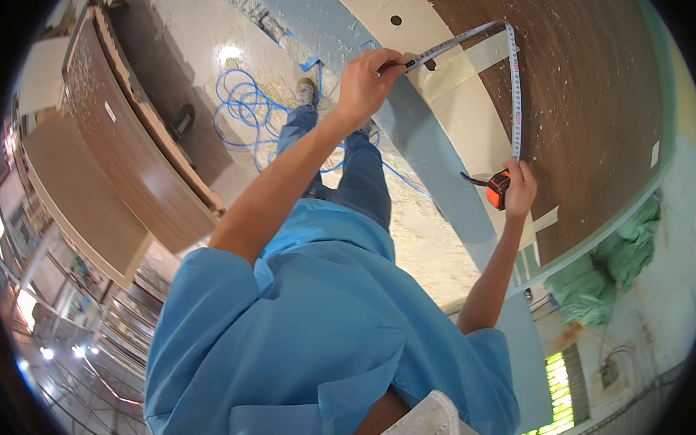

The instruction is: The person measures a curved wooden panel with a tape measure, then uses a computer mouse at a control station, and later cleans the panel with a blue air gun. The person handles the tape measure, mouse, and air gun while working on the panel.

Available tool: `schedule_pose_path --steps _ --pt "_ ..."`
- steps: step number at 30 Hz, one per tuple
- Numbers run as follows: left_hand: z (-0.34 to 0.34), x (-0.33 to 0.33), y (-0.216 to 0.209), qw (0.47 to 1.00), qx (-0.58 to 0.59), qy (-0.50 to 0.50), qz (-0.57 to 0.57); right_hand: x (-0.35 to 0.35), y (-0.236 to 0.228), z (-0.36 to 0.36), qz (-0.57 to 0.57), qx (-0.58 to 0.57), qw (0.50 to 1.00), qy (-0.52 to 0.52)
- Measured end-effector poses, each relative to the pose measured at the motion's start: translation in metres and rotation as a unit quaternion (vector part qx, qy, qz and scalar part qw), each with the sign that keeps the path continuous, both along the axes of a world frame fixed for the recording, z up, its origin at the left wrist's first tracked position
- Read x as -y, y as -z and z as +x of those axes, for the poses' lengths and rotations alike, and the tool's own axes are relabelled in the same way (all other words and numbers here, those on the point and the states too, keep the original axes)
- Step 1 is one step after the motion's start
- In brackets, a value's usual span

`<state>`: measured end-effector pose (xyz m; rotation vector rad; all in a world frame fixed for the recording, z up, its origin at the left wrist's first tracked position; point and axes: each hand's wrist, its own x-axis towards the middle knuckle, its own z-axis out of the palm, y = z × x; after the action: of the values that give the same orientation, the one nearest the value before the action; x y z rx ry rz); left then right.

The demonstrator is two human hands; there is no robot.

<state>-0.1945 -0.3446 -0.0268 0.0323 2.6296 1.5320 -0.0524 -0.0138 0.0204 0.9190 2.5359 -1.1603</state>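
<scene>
My left hand (364, 88) pinches the free end of a tape measure's blade, and a thin dark item I cannot make out also shows at its fingers. From there the white blade (516, 101) rises away from me, folds sharply, and runs back to the orange and black tape measure case (498, 190). My right hand (522, 190) is wrapped round that case, from which a black strap hangs. Below the blade lies a dark brown wood-grain panel (589, 126), beside a cream strip (463, 106) with dark round holes. A blue-grey surface (427, 143) borders the strip nearest my legs.
Brown panels (128, 141) stand on a wheeled cart at the left. A blue hose (244, 110) lies coiled on the dust-strewn floor by my feet. Green sacks (587, 291) are heaped past the panel's right edge. Pale pieces of tape stick to the brown panel.
</scene>
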Motion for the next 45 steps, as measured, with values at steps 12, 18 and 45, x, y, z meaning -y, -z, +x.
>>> schedule_pose_path --steps 12,18,45 --pt "0.000 -0.005 -0.001 0.996 -0.075 0.011 -0.056 -0.002 -0.001 0.008 -0.044 -0.002 0.999 0.024" --pt "0.003 -0.007 0.000 0.989 -0.124 0.014 -0.076 -0.001 -0.005 0.004 -0.054 0.008 0.998 0.015" --pt "0.006 -0.008 0.000 0.998 -0.054 -0.010 -0.044 -0.001 -0.004 0.005 -0.063 -0.004 0.998 0.018"
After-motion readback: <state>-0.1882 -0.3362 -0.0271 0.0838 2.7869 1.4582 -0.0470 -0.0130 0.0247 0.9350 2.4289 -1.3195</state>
